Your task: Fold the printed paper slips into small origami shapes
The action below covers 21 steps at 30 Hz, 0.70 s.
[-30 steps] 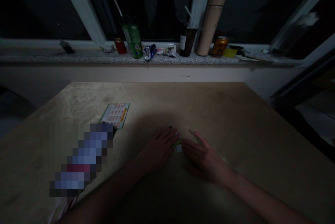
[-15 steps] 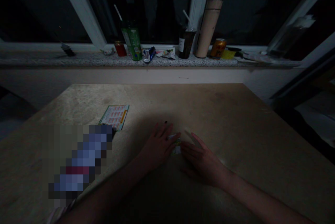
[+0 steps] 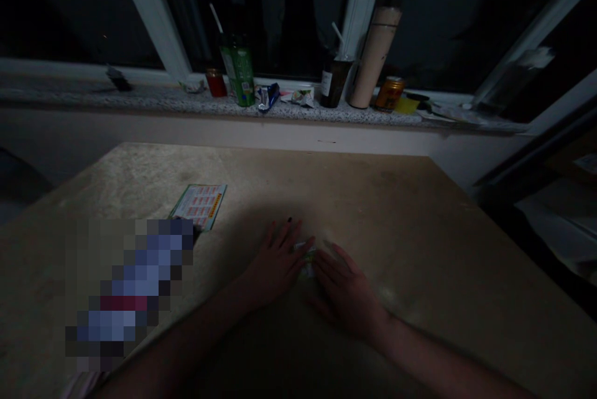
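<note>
A small green and white paper piece (image 3: 306, 270) lies on the table between my hands, its print too dark to read. My left hand (image 3: 275, 265) rests palm down with fingers spread, its thumb lying across the paper. At the paper's right edge, my right hand (image 3: 345, 287) has its fingers stretched out together and their tips over or against it. Whether those tips press on it I cannot tell. Just beyond my left fingertips is a tiny dark speck (image 3: 289, 220).
A printed card (image 3: 200, 203) lies at the left, beside a pixelated bluish shape (image 3: 144, 268). On the windowsill (image 3: 163, 100) stand a green can (image 3: 243, 76), a red jar (image 3: 216, 83), a dark cup with a straw (image 3: 333, 82), a pink flask (image 3: 375, 57) and an orange can (image 3: 389, 94).
The view has tilted slightly, so the table's things appear a little further left. Both hands stay at the paper in nearly the same pose.
</note>
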{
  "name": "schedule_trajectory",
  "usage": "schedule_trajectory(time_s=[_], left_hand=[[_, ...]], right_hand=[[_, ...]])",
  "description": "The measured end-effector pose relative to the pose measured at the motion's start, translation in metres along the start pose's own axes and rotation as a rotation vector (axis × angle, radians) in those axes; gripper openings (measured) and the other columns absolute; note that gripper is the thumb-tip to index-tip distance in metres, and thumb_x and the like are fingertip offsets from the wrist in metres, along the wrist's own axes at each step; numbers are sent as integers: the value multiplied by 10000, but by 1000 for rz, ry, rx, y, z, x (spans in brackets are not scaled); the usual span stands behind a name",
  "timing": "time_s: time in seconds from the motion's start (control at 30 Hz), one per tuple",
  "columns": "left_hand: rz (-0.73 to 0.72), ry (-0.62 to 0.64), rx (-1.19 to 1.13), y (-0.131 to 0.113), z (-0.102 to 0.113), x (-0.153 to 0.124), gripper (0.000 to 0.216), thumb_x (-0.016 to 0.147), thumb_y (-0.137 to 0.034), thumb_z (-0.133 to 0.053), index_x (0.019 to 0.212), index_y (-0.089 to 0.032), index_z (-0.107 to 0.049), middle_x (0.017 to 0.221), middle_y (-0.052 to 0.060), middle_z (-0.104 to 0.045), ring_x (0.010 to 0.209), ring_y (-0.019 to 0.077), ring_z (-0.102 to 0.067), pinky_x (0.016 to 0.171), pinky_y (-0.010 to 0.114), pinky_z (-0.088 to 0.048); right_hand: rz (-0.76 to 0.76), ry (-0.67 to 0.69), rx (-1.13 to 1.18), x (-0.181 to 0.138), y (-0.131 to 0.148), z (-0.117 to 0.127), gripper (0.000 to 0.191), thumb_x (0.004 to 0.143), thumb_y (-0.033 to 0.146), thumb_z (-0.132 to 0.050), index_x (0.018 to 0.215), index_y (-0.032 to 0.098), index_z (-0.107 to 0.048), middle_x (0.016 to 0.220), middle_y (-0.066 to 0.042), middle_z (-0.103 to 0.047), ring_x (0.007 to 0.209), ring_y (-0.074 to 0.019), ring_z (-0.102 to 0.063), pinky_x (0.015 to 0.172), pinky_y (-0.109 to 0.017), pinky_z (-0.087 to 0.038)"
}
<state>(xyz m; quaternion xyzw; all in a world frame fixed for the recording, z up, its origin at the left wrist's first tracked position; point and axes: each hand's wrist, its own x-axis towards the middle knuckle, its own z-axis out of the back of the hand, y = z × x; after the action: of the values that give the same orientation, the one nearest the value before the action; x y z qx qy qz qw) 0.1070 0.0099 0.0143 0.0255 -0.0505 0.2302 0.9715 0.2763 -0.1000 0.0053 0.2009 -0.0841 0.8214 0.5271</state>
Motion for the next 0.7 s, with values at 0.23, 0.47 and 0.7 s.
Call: schedule_trajectory(time_s=[0.23, 0.47, 0.7], left_hand=[[-8, 41, -16, -1, 4, -1, 436, 945, -237, -385, 1377, -285, -345, 1472, 120, -287, 1360, 329, -186, 1057, 552, -162], [-85, 47, -92, 2, 3, -4, 461, 941, -209, -350, 1399, -226, -299, 1480, 84, -287, 1371, 254, -183, 1088, 501, -125], [-97, 63, -173, 4, 0, -3, 486, 931, -189, -346, 1410, -210, -270, 1476, 32, -307, 1369, 199, -197, 1111, 441, -99]], right_hand=[[97, 13, -175, 15, 12, -1, 506, 862, 364, -500, 1050, -90, -621, 1075, -278, -633, 1153, -346, -507, 1090, -436, -292], [-15, -18, -183, 21, 18, -10, 303, 868, 307, -499, 924, 55, -657, 940, -206, -681, 987, -300, -605, 1034, -458, -348], [-97, 6, -71, 23, 7, 0, 259, 851, 393, -534, 874, 155, -632, 862, -113, -682, 922, -262, -607, 1047, -501, -285]])
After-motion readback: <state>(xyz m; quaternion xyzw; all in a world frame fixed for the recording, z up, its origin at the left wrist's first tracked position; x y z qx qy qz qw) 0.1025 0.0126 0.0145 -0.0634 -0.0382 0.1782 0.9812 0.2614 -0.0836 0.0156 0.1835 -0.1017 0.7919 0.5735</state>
